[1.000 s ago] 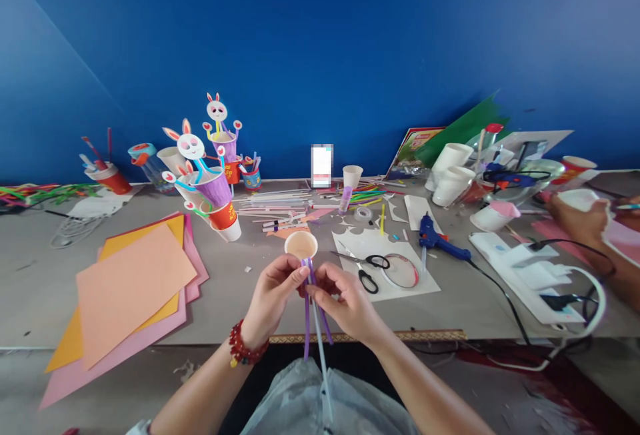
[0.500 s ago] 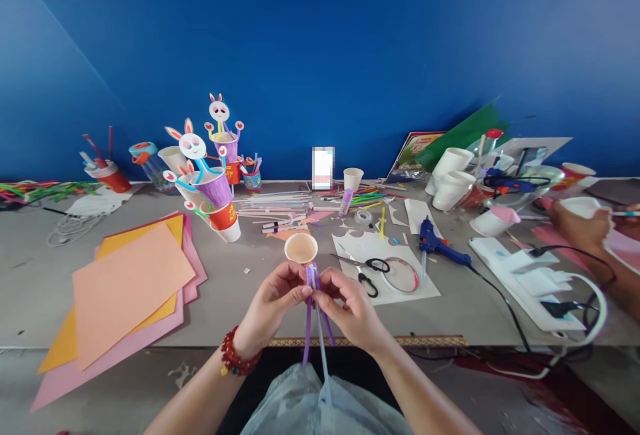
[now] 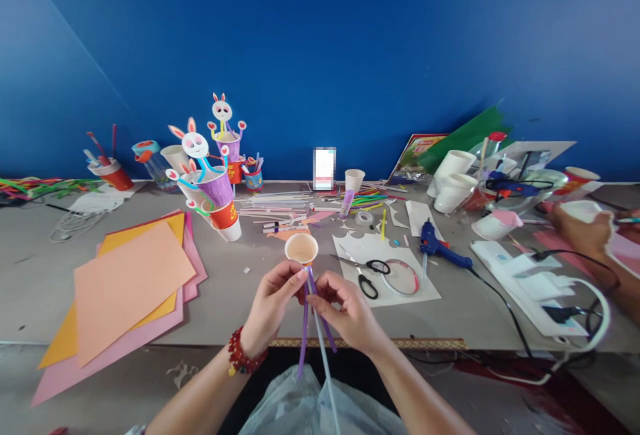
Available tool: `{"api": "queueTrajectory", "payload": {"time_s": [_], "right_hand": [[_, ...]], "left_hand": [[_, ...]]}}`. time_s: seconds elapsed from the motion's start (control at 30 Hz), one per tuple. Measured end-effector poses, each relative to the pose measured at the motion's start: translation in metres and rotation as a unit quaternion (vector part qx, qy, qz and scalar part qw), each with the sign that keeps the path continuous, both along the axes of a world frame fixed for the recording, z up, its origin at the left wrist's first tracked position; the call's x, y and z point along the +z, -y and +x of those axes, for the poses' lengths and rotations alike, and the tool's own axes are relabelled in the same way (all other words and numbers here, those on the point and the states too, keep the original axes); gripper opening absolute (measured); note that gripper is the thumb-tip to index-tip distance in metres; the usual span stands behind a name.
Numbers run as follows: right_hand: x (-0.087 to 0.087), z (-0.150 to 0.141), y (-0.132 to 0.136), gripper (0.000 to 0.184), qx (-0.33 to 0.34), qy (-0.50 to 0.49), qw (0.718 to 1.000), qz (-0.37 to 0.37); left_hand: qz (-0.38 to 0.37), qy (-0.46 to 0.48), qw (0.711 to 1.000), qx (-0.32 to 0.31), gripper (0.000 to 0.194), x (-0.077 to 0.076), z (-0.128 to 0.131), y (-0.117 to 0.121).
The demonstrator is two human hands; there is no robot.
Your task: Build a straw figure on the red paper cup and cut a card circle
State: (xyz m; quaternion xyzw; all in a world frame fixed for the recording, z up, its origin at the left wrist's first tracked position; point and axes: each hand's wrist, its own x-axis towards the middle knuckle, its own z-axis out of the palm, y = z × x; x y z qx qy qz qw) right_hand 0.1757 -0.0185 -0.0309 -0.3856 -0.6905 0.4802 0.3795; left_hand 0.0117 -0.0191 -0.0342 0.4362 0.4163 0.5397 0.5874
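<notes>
Purple strips: long axes splayed, ends bodyward.

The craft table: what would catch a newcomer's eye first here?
Probably the two rabbit figures, a nearer one and a farther one, rising from purple cups left of centre against the blue wall. Next, perhaps, the fan of orange, yellow and pink paper sheets at the table's left. Front and centre, the left hand and right hand pinch purple strips below a paper cup.
</notes>
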Motion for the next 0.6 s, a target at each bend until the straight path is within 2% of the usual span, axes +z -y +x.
{"api": "queueTrajectory", "payload": {"time_s": [0.17, 0.27, 0.37, 0.5, 0.6], "right_hand": [[-0.006, -0.001, -0.001, 0.028, -0.011, -0.013, 1.0, -0.017], [-0.011, -0.002, -0.002, 0.03, -0.018, -0.032, 0.999, -0.038], [-0.013, 0.0, -0.002, 0.032, -0.009, -0.052, 0.996, -0.068], [-0.013, 0.003, 0.005, 0.031, 0.031, -0.06, 0.995, -0.078], [-0.015, 0.002, 0.011, 0.022, 0.001, -0.067, 0.995, -0.071]], "left_hand": [[0.004, 0.012, 1.0, 0.025, 0.026, -0.008, 0.005, 0.004], [0.023, 0.004, 1.0, 0.01, 0.026, -0.008, 0.005, 0.008], [0.01, 0.014, 1.0, 0.001, 0.026, -0.007, 0.003, 0.011], [-0.01, 0.042, 0.997, 0.069, 0.022, -0.006, -0.003, 0.007], [0.015, 0.044, 0.995, 0.089, 0.02, -0.005, -0.006, 0.006]]}}
